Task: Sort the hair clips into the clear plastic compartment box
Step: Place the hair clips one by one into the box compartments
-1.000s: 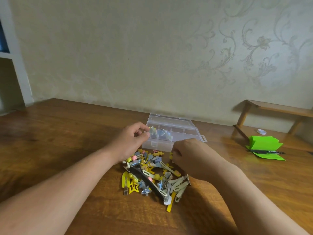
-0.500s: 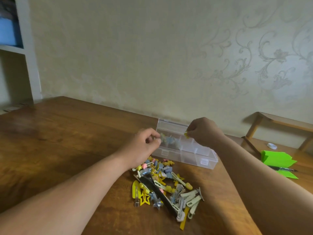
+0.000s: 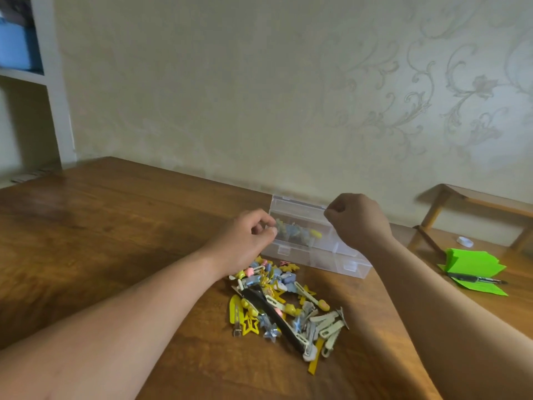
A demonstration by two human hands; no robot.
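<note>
The clear plastic compartment box (image 3: 350, 262) stands open on the wooden table (image 3: 115, 226), with its lid raised at the back. Several pale blue clips and one yellow clip (image 3: 315, 233) lie in its left compartments. My left hand (image 3: 245, 241) grips the box's left end with curled fingers. Above the middle of the box hovers my right hand (image 3: 357, 220), fingers curled, with nothing visible in it. A pile of hair clips (image 3: 288, 301) in yellow, blue, pink and cream lies just in front of the box, and a long black clip (image 3: 268, 308) lies across it.
A green paper stack (image 3: 473, 264) with a black pen (image 3: 476, 280) lies at the right, with a small white roll (image 3: 465, 241) behind it. A low wooden stand (image 3: 476, 203) sits against the wall. A white shelf unit (image 3: 52, 82) is at the far left.
My right hand rose from the clip pile to the box with a yellow clip. That clip now lies in a compartment. My left hand stayed at the box's left end.
</note>
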